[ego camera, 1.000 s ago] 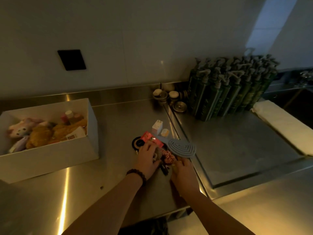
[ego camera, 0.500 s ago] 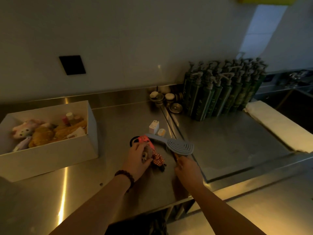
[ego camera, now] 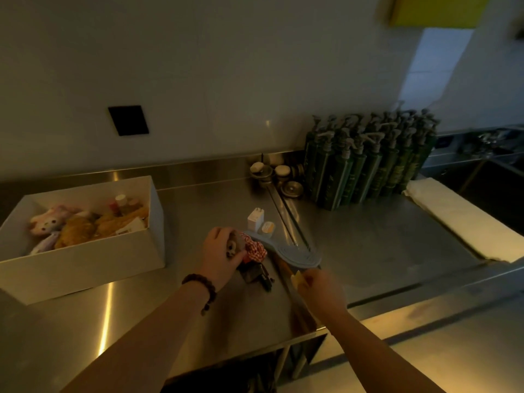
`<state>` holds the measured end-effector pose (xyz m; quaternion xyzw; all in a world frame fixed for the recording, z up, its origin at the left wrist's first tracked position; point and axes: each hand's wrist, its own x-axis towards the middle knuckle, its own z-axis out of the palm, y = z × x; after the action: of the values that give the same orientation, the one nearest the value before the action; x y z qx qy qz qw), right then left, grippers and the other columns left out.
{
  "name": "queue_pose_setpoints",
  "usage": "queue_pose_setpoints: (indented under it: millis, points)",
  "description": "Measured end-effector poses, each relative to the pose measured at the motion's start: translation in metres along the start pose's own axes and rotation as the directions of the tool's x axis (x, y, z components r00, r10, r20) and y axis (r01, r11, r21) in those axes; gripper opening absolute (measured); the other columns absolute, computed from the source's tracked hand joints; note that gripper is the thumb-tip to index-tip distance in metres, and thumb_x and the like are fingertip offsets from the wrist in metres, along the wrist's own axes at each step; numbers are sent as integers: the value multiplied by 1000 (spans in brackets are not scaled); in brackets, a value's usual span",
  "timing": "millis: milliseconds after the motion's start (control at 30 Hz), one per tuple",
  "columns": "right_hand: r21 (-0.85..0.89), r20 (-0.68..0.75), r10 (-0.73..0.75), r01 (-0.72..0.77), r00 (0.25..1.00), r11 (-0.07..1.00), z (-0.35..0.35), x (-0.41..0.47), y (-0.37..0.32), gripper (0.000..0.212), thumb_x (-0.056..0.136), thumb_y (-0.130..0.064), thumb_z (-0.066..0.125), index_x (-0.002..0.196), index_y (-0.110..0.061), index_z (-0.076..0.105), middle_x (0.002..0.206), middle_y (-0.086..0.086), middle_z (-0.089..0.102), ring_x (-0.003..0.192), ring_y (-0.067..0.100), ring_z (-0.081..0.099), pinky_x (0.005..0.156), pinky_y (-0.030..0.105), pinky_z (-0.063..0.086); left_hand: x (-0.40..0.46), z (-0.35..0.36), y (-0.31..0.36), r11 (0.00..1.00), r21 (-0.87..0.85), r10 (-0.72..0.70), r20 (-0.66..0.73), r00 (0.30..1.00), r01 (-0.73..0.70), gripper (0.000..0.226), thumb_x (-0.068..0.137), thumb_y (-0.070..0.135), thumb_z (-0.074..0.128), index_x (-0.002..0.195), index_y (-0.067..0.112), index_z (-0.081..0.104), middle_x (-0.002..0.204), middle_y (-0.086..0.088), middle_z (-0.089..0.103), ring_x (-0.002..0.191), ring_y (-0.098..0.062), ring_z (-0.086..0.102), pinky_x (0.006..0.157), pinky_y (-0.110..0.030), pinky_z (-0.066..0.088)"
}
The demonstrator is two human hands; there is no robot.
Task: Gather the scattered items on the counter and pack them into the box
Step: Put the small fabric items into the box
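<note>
Box (ego camera: 85, 259), white and open-topped, sits at the left of the steel table (ego camera: 198, 199) with soft toys (ego camera: 56, 225) and small bottles (ego camera: 122, 201) already inside; well to its right, mid-table, lies the scatter. Left hand (ego camera: 219, 256), a bead bracelet (ego camera: 201, 287) at its wrist, curls its grip round a small plush doll (ego camera: 236, 246) in a red checked cloth (ego camera: 255, 249); below the doll some dark small things (ego camera: 256, 275) lie on the table, too dim to name. Right hand (ego camera: 317, 287) pinches a small pale piece (ego camera: 297, 279) at its fingertips; what that piece is I cannot tell. Just beyond both hands lies a grey paddle-shaped brush (ego camera: 295, 255), its handle pointing toward a white plug (ego camera: 256, 218) and a little orange-faced item (ego camera: 268, 228); further back stand small jars (ego camera: 279, 177) and a cluster of green pump bottles (ego camera: 368, 165); a folded white cloth (ego camera: 465, 222) lies at the far right.
</note>
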<state>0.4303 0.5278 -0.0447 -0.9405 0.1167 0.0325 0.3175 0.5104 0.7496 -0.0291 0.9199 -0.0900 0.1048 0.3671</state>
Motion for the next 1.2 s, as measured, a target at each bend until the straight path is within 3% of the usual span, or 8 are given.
queue_pose_setpoints:
  millis: [200,433,600,700,867,967,1067,1200]
  points:
    - [30,-6,-84,85,996,996,-16,-8,0,9,89,-24,60,97,-24,64,77,-17,50,69,-3,49,58,9,33,0,-8,9,999,16,31,-36,999,-30,47,80,27,70,120,16,49,119,0,43,98,-7,40,83,-21,36]
    - [38,36,-101,100,994,994,-16,-2,-6,18,90,-24,58,106,-18,64,97,-4,62,78,0,53,63,6,35,-4,-14,14,999,28,23,-27,999,-23,51,81,27,70,124,14,48,123,-3,44,103,-10,42,89,-24,40]
    - [56,-17,-170,171,985,984,-15,1,-20,6,88,-32,60,83,-30,63,69,-15,56,60,-2,53,51,6,36,-4,-26,9,999,47,21,-59,998,-18,51,80,25,71,122,10,49,120,-6,46,105,-17,46,87,-23,39]
    - [93,-60,-199,204,978,975,-13,6,-32,16,89,-34,59,86,-21,67,65,-12,56,56,-3,52,50,4,40,-3,-37,5,999,40,25,-107,994,-20,49,79,23,72,121,12,49,119,-5,46,102,-13,45,86,-22,39]
    - [138,-122,-271,287,955,948,-15,20,-72,15,87,-33,61,81,-22,68,74,3,67,69,11,63,65,31,53,5,-75,1,998,42,49,-208,977,-41,45,78,24,72,116,17,50,116,0,44,100,-10,44,84,-22,39]
    - [151,-136,-327,346,935,926,-15,32,-106,14,86,-32,61,73,-28,64,65,-6,62,59,3,58,50,12,43,11,-110,-4,997,63,61,-287,956,-45,43,78,23,73,114,19,50,116,1,45,100,-7,40,84,-22,38]
    - [201,-144,-365,388,920,899,-11,43,-146,15,85,-34,62,74,-26,66,64,-8,63,60,3,58,56,24,48,12,-151,-14,996,80,58,-377,925,-30,42,77,24,73,112,19,51,113,4,44,100,-11,43,84,-26,41]
    - [254,-138,-462,482,876,838,7,51,-200,15,85,-35,62,71,-30,65,60,-15,59,58,-2,54,52,19,41,10,-209,-49,992,119,16,-411,912,36,42,74,26,75,109,21,52,112,5,48,98,-9,44,80,-23,40]
